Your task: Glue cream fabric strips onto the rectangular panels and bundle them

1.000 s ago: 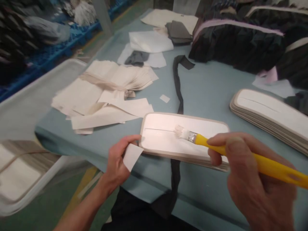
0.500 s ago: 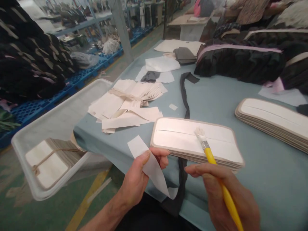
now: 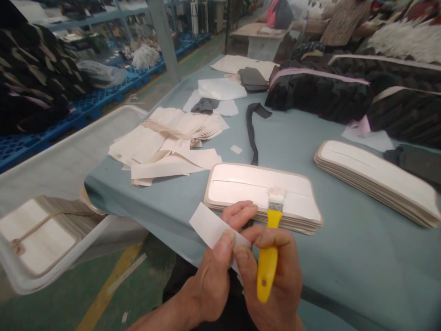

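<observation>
A white paper strip [image 3: 211,229] is pinched by my left hand [image 3: 217,271], thumb on top. My right hand [image 3: 275,262] meets it there, its thumb and fingertip at the strip's near end. Between the fingers of that same right hand sits a paintbrush [image 3: 268,250] with a yellow handle, its pale bristles pointing away over the stack. Just beyond both hands lies a stack of rounded panels [image 3: 237,181], white-topped with beige edges and a line along the middle. How far the strip's lower end hangs is partly hidden by my fingers.
Loose cream pieces [image 3: 165,138] lie at the table's left. A second panel stack [image 3: 372,177] sits at right. A dark strip [image 3: 252,133] runs behind the near stack. Black bundles [image 3: 320,92] line the far right. A white bin [image 3: 51,154] stands left, below table height.
My right hand has moved left to the paper strip, and its thumb and finger now touch it. The brush has swung more upright. The whole view has shifted slightly right.
</observation>
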Tool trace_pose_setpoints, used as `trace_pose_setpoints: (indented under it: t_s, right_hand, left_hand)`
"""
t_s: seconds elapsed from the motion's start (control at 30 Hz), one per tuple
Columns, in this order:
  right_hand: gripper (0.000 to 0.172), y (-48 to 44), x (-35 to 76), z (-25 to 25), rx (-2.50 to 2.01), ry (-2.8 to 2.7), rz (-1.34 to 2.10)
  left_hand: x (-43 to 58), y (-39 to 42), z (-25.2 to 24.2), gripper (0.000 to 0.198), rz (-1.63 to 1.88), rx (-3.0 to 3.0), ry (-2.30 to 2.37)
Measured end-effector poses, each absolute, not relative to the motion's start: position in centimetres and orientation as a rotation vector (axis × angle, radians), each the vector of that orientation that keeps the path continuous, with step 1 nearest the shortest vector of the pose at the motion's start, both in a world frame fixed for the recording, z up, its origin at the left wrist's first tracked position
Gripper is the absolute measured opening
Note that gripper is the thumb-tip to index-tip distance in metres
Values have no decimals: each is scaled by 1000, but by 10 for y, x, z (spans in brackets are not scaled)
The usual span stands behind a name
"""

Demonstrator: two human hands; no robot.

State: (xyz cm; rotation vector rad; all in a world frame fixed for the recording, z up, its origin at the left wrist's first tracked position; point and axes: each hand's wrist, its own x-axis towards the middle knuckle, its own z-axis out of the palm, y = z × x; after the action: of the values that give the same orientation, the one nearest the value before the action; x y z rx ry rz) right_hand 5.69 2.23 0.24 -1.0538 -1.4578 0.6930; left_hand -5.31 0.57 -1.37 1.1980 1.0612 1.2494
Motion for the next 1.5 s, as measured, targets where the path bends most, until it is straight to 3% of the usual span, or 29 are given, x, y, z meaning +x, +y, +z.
trace_pose_setpoints:
  t_s: [0.2, 0.5, 0.8, 1.17, 1.5]
  right_hand:
    - [23, 36, 60, 3, -1043, -1562, 779]
    - [14, 95, 78, 18, -1261, -2051, 690]
    - [13, 148, 79, 27, -1327, -2289, 529]
    - [16, 171, 78, 18, -1489, -2316, 623]
    - [17, 175, 79, 16, -1488, -2332, 563]
  left_hand:
    - [-66, 8, -23, 44, 1311, 1385, 1331]
    - [-105, 47, -13, 20, 1249, 1287, 1677]
    - [-127, 74, -37, 26, 1079, 1334, 1762]
    - [-132, 74, -48, 33, 1022, 1407, 1817]
    - [-132, 75, -51, 27, 1002, 1540, 1818]
